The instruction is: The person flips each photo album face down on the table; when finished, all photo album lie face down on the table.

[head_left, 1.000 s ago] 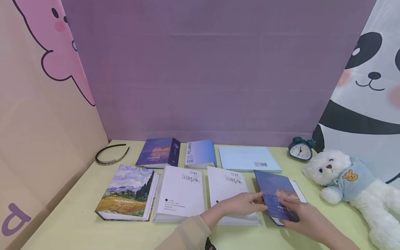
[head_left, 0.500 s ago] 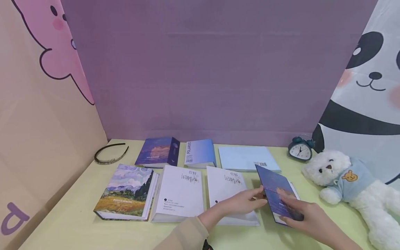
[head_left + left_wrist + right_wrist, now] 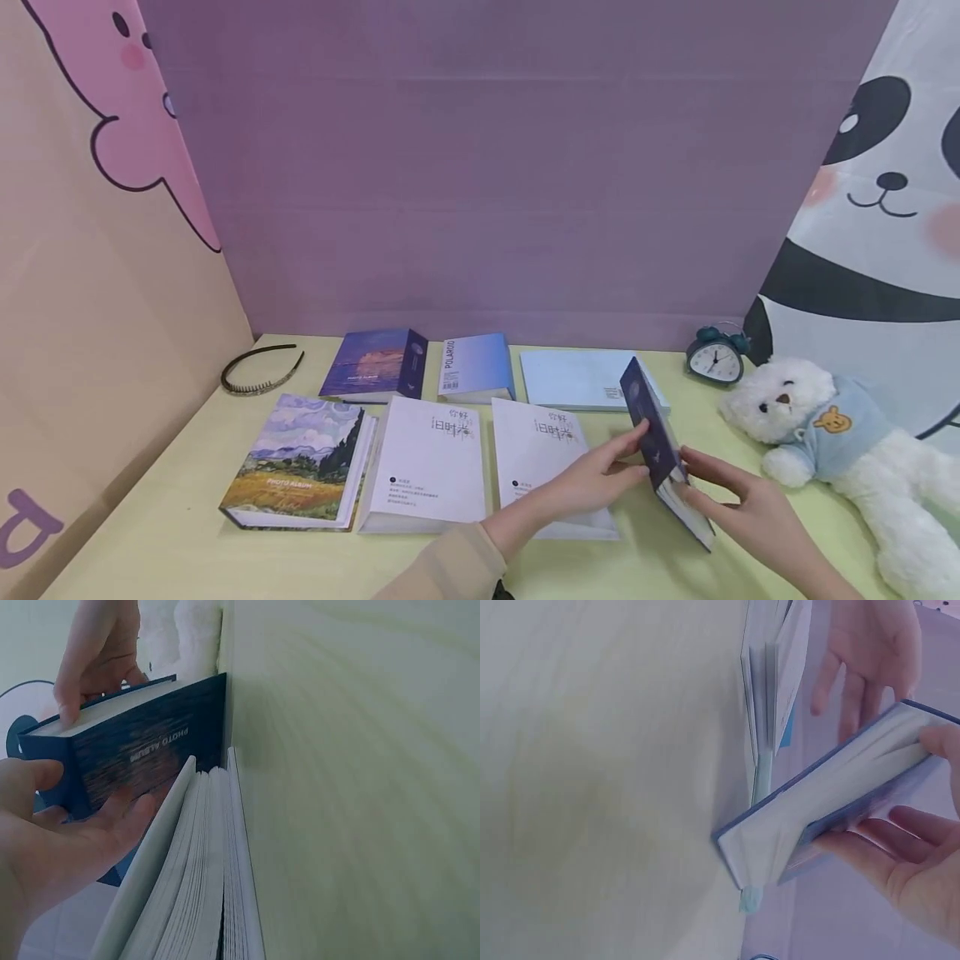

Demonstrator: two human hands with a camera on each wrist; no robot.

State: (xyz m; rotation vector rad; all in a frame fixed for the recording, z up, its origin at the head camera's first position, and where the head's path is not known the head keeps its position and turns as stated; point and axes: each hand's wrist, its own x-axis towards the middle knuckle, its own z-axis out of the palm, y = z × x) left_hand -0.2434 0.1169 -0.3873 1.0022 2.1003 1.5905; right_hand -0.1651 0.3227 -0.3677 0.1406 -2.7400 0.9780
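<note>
A dark blue photo album (image 3: 651,421) stands tilted on the right side of the table in the head view, its spine turned up and left. My right hand (image 3: 757,504) grips it, thumb at the page ends and fingers on a cover, as the right wrist view shows. Beside the spine is my left hand (image 3: 592,479), fingers mostly extended. In the left wrist view the left thumb (image 3: 41,774) overlaps the spine and the fingers lie along the cover lettered PHOTO ALBUM. A white album (image 3: 536,450) lies under the left forearm, partly hidden.
Another white album (image 3: 427,467) and a landscape-painted album (image 3: 300,467) lie to the left. Behind are a sunset-picture album (image 3: 367,367), a blue-purple album (image 3: 476,367) and a pale blue album (image 3: 570,379). A headband (image 3: 258,385), an alarm clock (image 3: 716,360) and a teddy bear (image 3: 832,442) flank them.
The dark blue album has been raised and turned by my right hand, so its spine now shows instead of its picture cover. My left hand has stayed close to its left edge.
</note>
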